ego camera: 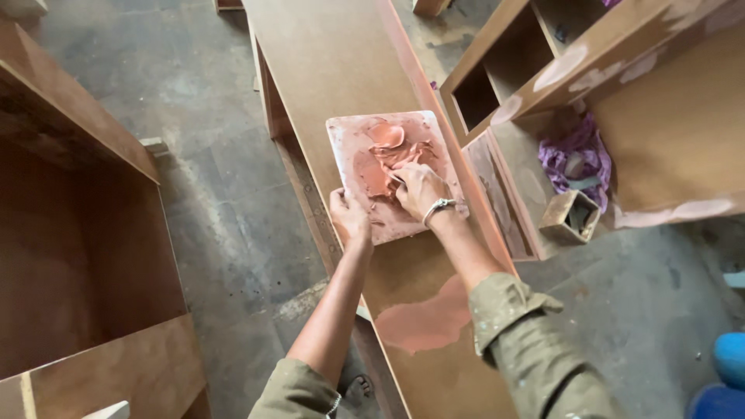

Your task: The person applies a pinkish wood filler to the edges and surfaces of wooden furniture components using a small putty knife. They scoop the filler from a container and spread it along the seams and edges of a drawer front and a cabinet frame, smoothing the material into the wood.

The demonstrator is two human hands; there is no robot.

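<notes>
On the long board [341, 70] that runs from 12 to 6 o'clock lies a square tile [353, 136] smeared with reddish putty [384, 155]. The tile's right edge sits just at the board's right edge; its left edge leaves a strip of bare board at 9 o'clock. The left hand [349, 219] grips the tile's near-left corner, fingers closed over its edge. The right hand [417, 188], a bracelet [437, 206] at the wrist, presses on the putty with fingers curled; whether it holds a tool I cannot tell. At 6 o'clock from the tile a putty patch [427, 320] marks the board. Bare board stretches toward 12 o'clock. Open floor [225, 194] lies at 9 o'clock, bounded by a cabinet [77, 233]. At 3 o'clock a shelf unit [543, 54] stands close to the board, with a purple rag [578, 151] and a small box [570, 217] beside it.
</notes>
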